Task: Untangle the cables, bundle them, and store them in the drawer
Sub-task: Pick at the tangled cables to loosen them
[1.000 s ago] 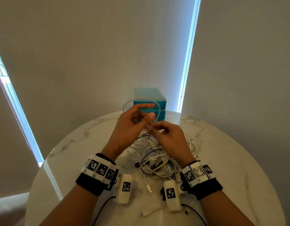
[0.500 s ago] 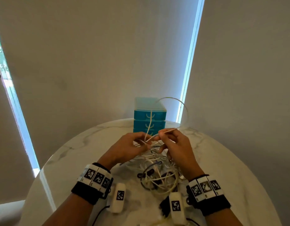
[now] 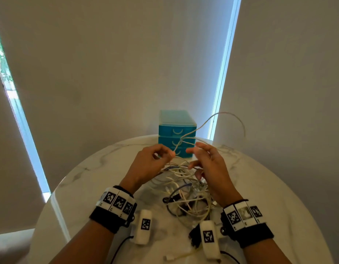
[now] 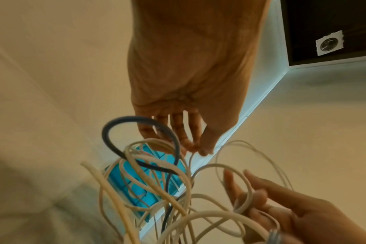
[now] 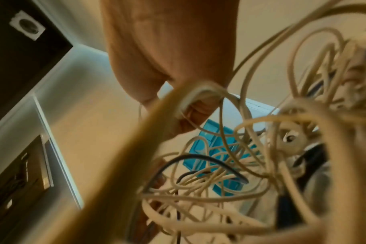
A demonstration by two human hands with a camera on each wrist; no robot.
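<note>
A tangle of white cables (image 3: 189, 189) with one dark blue cable (image 4: 140, 120) lies on the round marble table (image 3: 279, 197). My left hand (image 3: 170, 154) pinches a thin white cable (image 3: 218, 114) that rises and arcs off to the right. In the left wrist view that pinch (image 4: 198, 149) sits above the heap. My right hand (image 3: 191, 157) is just right of it, fingers curled with a thicker white cable (image 5: 190, 97) hooked round them. Behind both hands stands the teal drawer unit (image 3: 177, 130), all its drawers closed.
A loose white cable with a plug (image 3: 176, 257) lies by the near edge of the table. Grey blinds hang behind the table, with bright window gaps left and right. The table's rim curves close behind the drawer unit.
The thin cable's loop has been drawn out higher and farther right. My hands have moved slightly apart, and the right fingers have spread from their earlier pinch.
</note>
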